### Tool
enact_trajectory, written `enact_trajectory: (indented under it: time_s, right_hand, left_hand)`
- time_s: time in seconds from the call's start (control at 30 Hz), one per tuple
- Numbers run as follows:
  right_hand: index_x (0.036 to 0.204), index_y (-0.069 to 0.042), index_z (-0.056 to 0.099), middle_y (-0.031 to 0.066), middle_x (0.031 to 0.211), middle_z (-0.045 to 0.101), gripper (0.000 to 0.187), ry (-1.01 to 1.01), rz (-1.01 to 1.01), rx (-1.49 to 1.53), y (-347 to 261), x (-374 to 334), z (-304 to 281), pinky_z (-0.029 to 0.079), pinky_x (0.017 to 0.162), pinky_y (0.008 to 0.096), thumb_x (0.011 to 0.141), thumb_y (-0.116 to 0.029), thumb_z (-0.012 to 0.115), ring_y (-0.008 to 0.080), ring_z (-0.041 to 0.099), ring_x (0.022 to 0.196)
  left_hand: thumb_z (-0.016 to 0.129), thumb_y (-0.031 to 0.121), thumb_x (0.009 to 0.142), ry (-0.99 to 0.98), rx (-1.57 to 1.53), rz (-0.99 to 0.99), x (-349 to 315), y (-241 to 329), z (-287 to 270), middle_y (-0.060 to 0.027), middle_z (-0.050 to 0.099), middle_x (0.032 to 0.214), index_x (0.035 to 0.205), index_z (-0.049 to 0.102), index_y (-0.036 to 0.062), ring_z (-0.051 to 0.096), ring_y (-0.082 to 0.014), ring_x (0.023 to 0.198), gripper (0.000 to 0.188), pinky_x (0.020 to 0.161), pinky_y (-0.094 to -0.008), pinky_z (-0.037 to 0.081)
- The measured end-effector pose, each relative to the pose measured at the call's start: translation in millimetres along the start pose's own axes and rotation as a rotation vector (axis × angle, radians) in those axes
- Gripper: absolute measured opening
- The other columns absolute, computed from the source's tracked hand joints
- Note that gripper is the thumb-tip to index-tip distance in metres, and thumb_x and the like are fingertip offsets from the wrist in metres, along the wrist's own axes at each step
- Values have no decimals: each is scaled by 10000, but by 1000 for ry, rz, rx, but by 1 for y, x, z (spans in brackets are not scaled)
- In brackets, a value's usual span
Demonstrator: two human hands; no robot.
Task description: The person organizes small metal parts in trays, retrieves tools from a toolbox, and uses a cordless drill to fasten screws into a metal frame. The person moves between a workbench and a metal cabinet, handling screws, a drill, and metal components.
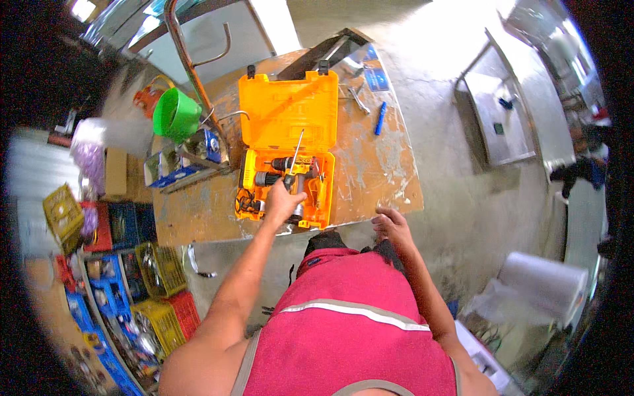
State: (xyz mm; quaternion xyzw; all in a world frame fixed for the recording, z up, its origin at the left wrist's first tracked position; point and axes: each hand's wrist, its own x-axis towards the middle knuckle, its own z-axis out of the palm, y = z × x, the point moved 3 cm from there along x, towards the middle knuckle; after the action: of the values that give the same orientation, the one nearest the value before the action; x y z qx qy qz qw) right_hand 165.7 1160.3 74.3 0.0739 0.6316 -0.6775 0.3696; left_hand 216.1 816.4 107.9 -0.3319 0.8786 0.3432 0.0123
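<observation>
An open yellow tool case (288, 109) lies on the worn wooden table (370, 178), its lid tipped back to the far side. A drill (282, 163) and other tools with black parts lie in its base, along with a bundle of dark cable (246, 201). My left hand (282, 200) is closed over the case around the dark handle of a screwdriver (297, 150), whose thin metal shaft points up and away. My fingers hide part of the case's contents. Near the table's front edge my right hand (392, 226) hangs with loosely bent fingers and nothing visible in it.
Beyond the case lie a blue marker (381, 119) and a wrench (359, 100). A green bucket (177, 115) and a bent metal tube frame (188, 59) stand left of it. Crates (158, 270) fill the lower left. A roll of clear wrap (545, 284) is at right.
</observation>
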Motion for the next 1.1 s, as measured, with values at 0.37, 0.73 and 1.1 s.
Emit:
enact_trajectory:
  time_s: [0.37,0.73,1.1]
  right_hand:
    - [1284,-60,585,81,1098,704,428,-875,600,327,-85,68,98,547,885,392,986,-366,610,250,672,997]
    - [1090,-34,641,20,931,645,275,-231,-147,-173,-180,122,-118,516,690,316,819,-47,691,155,618,769]
    - [1213,-39,589,54,1103,645,445,501,-595,-332,-224,21,-270,511,818,314,779,-25,691,164,606,932]
  left_hand:
    - [867,258,747,86,-164,-133,-92,115,-22,-31,589,802,1105,629,-7,542,-167,709,505,679,-340,497]
    - [748,275,880,-33,-307,-189,-83,111,141,-161,676,959,1010,624,0,671,-335,887,329,796,-427,516]
    - [686,181,876,110,20,256,4,133,155,-254,558,1232,1263,517,-10,534,-436,1148,464,990,-521,443]
